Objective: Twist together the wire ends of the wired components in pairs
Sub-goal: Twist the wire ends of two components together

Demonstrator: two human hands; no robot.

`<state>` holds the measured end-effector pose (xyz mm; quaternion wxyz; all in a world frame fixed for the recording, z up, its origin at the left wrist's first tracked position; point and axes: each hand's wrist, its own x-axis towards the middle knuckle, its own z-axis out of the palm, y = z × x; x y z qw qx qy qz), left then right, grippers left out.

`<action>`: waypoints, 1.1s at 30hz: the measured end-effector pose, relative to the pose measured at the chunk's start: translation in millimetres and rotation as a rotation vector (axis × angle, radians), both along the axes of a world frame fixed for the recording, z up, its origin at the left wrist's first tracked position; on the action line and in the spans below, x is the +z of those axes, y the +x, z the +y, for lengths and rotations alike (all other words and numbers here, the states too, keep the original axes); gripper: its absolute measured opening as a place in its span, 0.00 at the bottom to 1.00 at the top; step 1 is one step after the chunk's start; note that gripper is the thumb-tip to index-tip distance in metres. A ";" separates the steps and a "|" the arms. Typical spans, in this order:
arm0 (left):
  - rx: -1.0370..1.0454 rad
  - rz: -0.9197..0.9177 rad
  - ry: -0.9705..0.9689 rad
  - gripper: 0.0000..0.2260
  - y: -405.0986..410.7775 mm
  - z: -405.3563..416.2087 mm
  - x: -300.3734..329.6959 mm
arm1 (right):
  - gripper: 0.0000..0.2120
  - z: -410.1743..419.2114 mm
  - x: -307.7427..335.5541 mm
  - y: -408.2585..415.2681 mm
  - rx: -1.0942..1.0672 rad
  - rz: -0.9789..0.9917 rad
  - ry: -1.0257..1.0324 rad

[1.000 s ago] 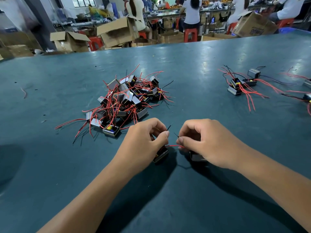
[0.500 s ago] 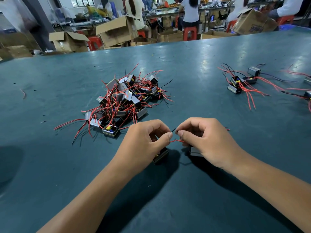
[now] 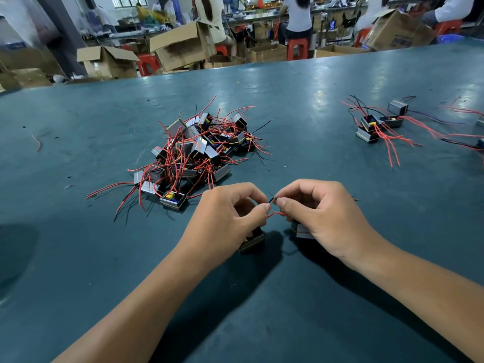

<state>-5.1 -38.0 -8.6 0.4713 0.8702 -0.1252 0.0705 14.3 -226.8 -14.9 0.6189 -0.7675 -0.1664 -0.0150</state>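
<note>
My left hand [image 3: 230,216] and my right hand [image 3: 319,210] meet fingertip to fingertip low over the teal table [image 3: 78,258]. Between the pinched fingers run thin wire ends [image 3: 273,205], one black and one red. A small black component [image 3: 252,242] hangs below my left hand, partly hidden by it. A grey component [image 3: 301,231] shows under my right hand, mostly covered. A heap of wired components [image 3: 196,150] with tangled red and black leads lies just beyond my left hand.
A smaller group of components [image 3: 377,124] with long red wires lies at the far right, with more wires [image 3: 466,137] at the right edge. Beyond the table's far edge are open cardboard boxes [image 3: 183,48], red stools and seated people.
My two hands have come together from a small gap until the fingertips touch, and they have risen slightly. The wire ends are now pinched between both hands.
</note>
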 end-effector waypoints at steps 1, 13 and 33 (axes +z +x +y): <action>0.001 -0.001 0.000 0.05 -0.3 -0.3 0.4 | 0.04 0.0 -0.1 -0.4 0.006 0.002 0.003; -0.001 -0.029 0.013 0.07 0.5 -2.3 0.5 | 0.03 2.2 -4.1 0.6 0.014 0.006 0.050; 0.048 -0.051 -0.049 0.07 -1.4 -5.9 0.5 | 0.05 1.7 -6.5 1.8 0.006 0.001 0.074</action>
